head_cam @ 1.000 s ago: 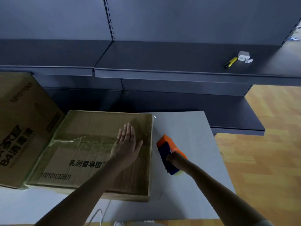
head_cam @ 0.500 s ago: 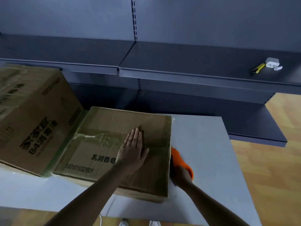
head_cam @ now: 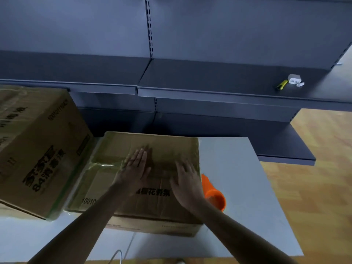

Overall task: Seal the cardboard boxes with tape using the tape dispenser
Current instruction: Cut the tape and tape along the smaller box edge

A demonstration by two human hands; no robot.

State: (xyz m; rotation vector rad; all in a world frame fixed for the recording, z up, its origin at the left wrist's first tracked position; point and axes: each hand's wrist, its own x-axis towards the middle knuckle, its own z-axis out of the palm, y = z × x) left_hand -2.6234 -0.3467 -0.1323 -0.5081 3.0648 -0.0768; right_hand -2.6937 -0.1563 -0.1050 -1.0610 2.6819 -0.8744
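A flat brown cardboard box with black print lies on the grey table, a strip of clear tape running across its closed flaps. My left hand presses flat on the top near the tape line, fingers straight. My right hand lies flat on the box's right part, fingers spread. The orange tape dispenser rests on the table against the box's right side, just beyond my right wrist, and neither hand holds it.
A taller printed cardboard box stands at the left, touching the flat box. Dark metal shelving runs behind the table; a yellow cutter and a white charger lie on it. Wooden floor shows at the right.
My right hand let go of the tape dispenser beside the box and moved onto the box top. My left hand stayed flat on the box, and the camera view shifted left.
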